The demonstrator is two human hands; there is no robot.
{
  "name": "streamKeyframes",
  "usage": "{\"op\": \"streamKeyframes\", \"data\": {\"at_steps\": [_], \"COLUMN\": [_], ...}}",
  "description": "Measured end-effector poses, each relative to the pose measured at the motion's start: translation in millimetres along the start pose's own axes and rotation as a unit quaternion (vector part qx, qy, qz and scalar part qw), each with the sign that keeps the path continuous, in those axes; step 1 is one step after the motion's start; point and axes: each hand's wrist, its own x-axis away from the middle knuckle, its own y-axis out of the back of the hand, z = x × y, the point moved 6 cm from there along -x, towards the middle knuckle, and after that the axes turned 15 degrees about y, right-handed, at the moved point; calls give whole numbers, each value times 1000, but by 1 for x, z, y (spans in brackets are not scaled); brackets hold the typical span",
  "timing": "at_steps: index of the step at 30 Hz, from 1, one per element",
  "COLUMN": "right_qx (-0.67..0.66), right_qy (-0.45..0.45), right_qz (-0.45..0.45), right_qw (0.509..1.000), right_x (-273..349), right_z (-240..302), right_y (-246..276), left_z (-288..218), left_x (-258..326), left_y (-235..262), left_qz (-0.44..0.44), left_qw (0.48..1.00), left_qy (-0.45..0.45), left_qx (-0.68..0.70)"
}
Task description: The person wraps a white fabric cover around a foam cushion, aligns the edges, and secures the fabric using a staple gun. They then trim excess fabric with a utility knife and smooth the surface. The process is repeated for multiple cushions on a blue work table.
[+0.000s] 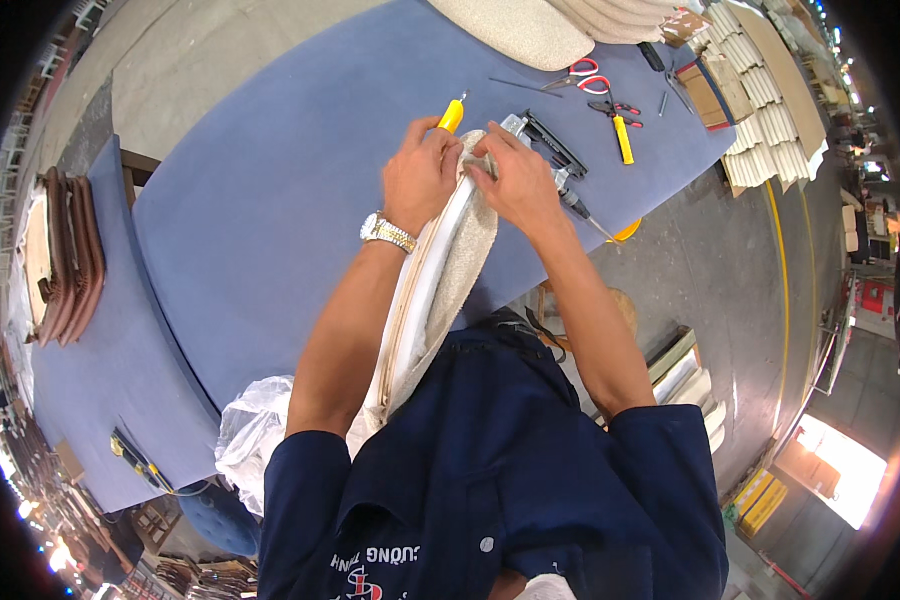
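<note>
A padded panel (417, 290) stands on edge against my body, with a wooden board edge, a white foam layer and beige textured fabric (470, 250). At its far end my left hand (420, 178) grips the edge, fingers closed, a watch (388, 232) on its wrist. My right hand (518, 178) pinches the fabric there. A yellow-handled tool (452, 117) with a thin metal tip pokes out beyond my left fingers; whether they hold it is hidden. Just right of my right hand lies a black and silver staple gun (552, 145), partly covered by that hand.
On the blue-grey table (270, 180) lie red-handled scissors (582, 82), pliers (613, 107) and another yellow-handled tool (623, 142). Beige panels (515, 30) and a cardboard box (715, 90) sit at the far side. Brown pads (70, 255) are stacked left; clear plastic (255, 435) bunches beside my left arm.
</note>
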Motion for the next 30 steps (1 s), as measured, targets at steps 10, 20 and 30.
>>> {"op": "streamKeyframes", "data": {"at_steps": [10, 20, 30], "right_qx": [25, -161, -202], "right_qy": [-30, -219, -256], "right_qz": [74, -8, -57], "right_qw": [997, 962, 944], "right_x": [-3, 5, 53], "right_z": [-38, -51, -40], "right_y": [3, -2, -25], "left_z": [-9, -21, 14], "left_x": [11, -1, -12], "left_y": [-14, -20, -42], "left_qz": [58, 88, 101], "left_qw": [997, 994, 981], "left_qy": [40, 57, 137], "left_qx": [13, -33, 95]}}
